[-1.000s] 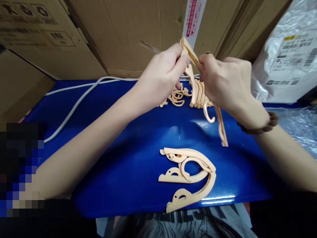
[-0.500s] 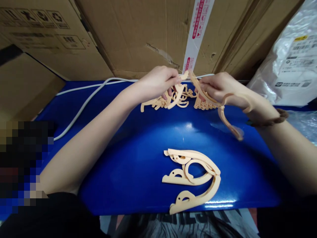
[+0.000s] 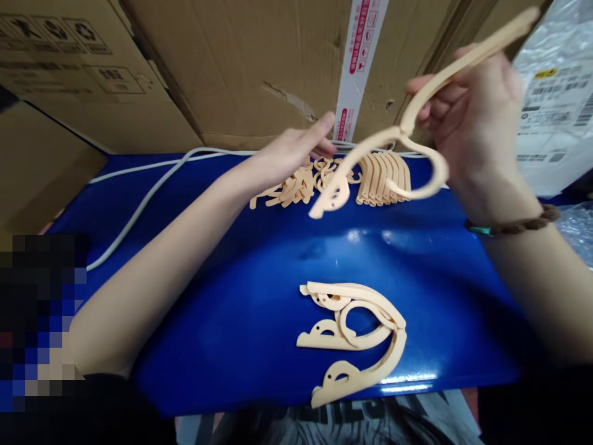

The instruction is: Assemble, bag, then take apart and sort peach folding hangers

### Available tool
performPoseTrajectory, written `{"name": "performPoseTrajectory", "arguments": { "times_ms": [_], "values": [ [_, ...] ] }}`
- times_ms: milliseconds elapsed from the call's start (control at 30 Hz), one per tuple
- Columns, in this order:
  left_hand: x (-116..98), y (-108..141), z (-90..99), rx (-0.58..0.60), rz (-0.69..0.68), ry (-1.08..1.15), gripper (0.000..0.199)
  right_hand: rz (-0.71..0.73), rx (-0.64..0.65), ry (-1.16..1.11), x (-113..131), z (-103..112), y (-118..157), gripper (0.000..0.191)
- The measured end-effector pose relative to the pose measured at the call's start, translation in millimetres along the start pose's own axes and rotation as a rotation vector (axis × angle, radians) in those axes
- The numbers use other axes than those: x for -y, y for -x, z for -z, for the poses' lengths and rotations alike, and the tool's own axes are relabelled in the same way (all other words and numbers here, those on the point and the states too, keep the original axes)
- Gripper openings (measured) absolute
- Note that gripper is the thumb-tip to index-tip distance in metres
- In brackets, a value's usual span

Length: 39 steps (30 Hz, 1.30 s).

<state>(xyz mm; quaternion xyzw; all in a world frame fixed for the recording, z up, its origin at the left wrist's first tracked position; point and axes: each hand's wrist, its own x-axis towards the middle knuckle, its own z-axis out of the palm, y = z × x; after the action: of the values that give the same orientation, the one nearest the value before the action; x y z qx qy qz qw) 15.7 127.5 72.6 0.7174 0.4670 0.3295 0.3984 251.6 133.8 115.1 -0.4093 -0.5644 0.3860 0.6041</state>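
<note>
My right hand (image 3: 482, 105) is raised at the right, its fingers closed around one arm of a beige folding clothes hanger (image 3: 370, 148). The hanger is spread, with its hook curving to the right and its other arm slanting down to the left. My left hand (image 3: 301, 145) hovers over a pile of loose beige hanger parts (image 3: 296, 185), thumb stretched out and apparently nothing in it. Small hook pieces (image 3: 324, 170) lie right of that pile, partly hidden. Beside them stands a neat row of beige hanger arms (image 3: 382, 179). Folded hangers (image 3: 370, 337) lie near the front edge.
The blue tabletop (image 3: 222, 321) carries everything. Cardboard boxes (image 3: 222, 68) stand along the back, with a white cable (image 3: 143, 210) running before them and down the left. A plastic-wrapped package with labels (image 3: 551, 117) stands at the right.
My right hand has lifted the hanger up and right, and the hanger has swung open. My left hand has come away from the piece it held, its fingers now stretched.
</note>
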Motion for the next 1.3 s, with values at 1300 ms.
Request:
{"name": "performPoseTrajectory", "arguments": {
  "times_ms": [1300],
  "values": [
    [-14, 22, -29.6, -0.033, 0.056, -0.066, 0.042, 0.016, 0.374, 1.274, -22, 21, -6, 0.031]
  ]
}}
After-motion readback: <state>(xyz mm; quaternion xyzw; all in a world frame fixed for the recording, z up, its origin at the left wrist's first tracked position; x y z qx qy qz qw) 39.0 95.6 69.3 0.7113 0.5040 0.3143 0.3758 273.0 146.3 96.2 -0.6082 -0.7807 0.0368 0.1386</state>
